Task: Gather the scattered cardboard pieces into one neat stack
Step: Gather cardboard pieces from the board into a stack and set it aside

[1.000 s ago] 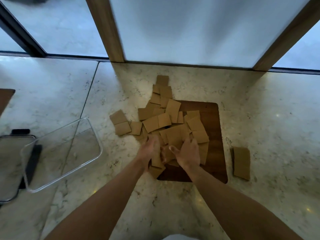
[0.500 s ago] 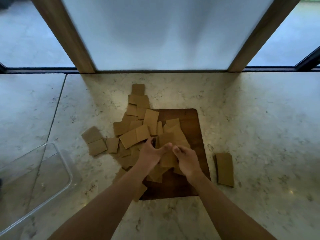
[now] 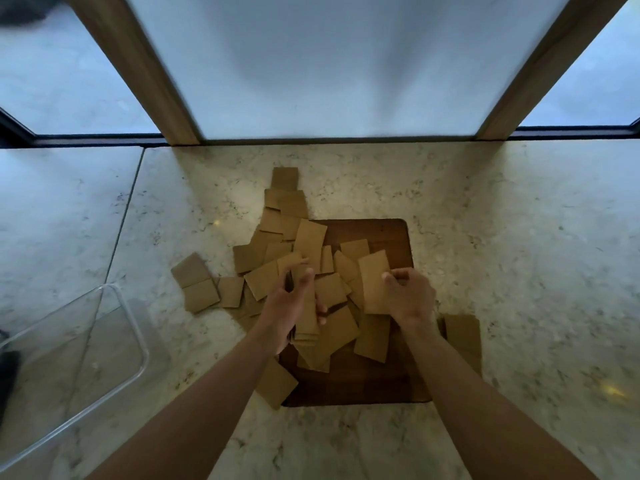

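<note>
Several brown cardboard pieces lie scattered over the marble counter and a dark wooden cutting board. My left hand grips a small stack of cardboard pieces held on edge above the board. My right hand holds up a single cardboard piece just to the right of that stack. A separate pile of pieces rests at the board's right edge. Two pieces sit apart on the left.
A clear plastic container stands at the left on the marble counter. A frosted window with wooden frame posts runs along the counter's far edge. Something dark shows at the left border.
My hands have come apart: the right one lifted a single piece to the right, while the left one keeps a stack. The view shifted slightly.
</note>
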Tool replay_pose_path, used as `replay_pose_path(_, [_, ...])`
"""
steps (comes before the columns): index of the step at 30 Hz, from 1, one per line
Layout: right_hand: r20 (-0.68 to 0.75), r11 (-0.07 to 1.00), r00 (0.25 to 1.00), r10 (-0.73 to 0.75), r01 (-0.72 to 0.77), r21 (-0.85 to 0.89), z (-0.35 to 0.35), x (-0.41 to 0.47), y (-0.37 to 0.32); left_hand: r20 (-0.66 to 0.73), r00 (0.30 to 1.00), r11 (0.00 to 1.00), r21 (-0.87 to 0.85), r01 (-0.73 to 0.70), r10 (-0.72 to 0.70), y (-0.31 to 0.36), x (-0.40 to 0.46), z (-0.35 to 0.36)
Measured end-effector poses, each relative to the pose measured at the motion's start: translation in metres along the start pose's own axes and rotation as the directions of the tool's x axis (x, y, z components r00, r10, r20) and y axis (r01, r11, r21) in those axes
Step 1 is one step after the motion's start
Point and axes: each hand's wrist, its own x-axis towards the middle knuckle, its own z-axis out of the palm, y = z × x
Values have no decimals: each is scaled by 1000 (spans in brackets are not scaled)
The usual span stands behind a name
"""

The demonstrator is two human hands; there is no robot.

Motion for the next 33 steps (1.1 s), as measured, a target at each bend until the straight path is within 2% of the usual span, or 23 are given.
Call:
replay_pose_path(2, [72,992,997,15,-23,122,2,-11,-4,-38,999,999,7,36,-35,3,-2,-4])
replay_pose_path(4, [230,956,973,18,-84,280,12,-31,-18,-88,996,996,80,42,-35,2,-1,-8])
replay_pose_path(6, [425,918,905,-18,-154,365,28,-51,-36,-112,994,988,152,14,3,3,-2,-15])
replay_pose_path(8, [559,910,827,-55,-189,368,51,-66,-57,-156,988,984,178,30,-2,5,-4,-33])
replay_pose_path(9, [552,935,831,-70,-138,326,60,-68,-63,-168,986,986,165,38,-10,5,-4,-39])
replay_pose_path(10, [506,978,855,-116,9,209,71,-69,-71,-167,986,993,108,36,-18,7,-5,-51])
replay_pose_path(11, [425,978,883,-199,209,23,81,-66,-77,-143,990,1000,20,21,-18,8,-8,-62])
replay_pose_path(12, [353,905,880,-317,393,-166,85,-61,-79,-119,993,998,-62,5,-13,9,-10,-69])
replay_pose_path(13, [346,784,821,-455,553,-282,99,-59,-89,-124,992,994,-108,-13,0,10,-12,-87])
replay_pose_path(14, [387,676,752,-534,654,-340,102,-53,-94,-132,991,993,-108,-39,24,10,-14,-93])
replay_pose_path(16, [534,517,661,-527,748,-416,112,-43,-104,-154,986,994,-69,-80,69,10,-16,-107])
replay_pose_path(18, [563,463,685,-463,728,-505,118,-37,-109,-187,981,993,-87,-76,59,11,-14,-118])
replay_pose_path(20, [419,517,748,-515,661,-544,116,-36,-111,-218,975,994,-94,-64,42,12,-9,-124])
replay_pose_path(21, [337,575,760,-556,644,-505,113,-34,-111,-211,976,994,-88,-69,49,13,-6,-124])
replay_pose_path(23, [283,718,781,-556,623,-310,106,-28,-109,-190,979,994,-70,-84,70,14,0,-123])
replay_pose_path(26, [348,895,840,-415,446,-11,93,-23,-110,-159,982,992,-51,-113,104,15,4,-119])
replay_pose_path(28, [391,953,869,-304,269,142,95,-32,-116,-146,986,996,-30,-85,80,16,6,-115])
replay_pose_path(30, [515,967,826,-228,131,218,110,-49,-124,-190,981,999,-38,-30,23,15,9,-115])
replay_pose_path(32, [597,971,768,-233,150,187,130,-62,-131,-277,961,996,-92,-18,-8,12,10,-122])
replay_pose_path(33, [592,965,762,-263,217,150,140,-65,-136,-323,946,992,-121,-33,-8,9,8,-128])
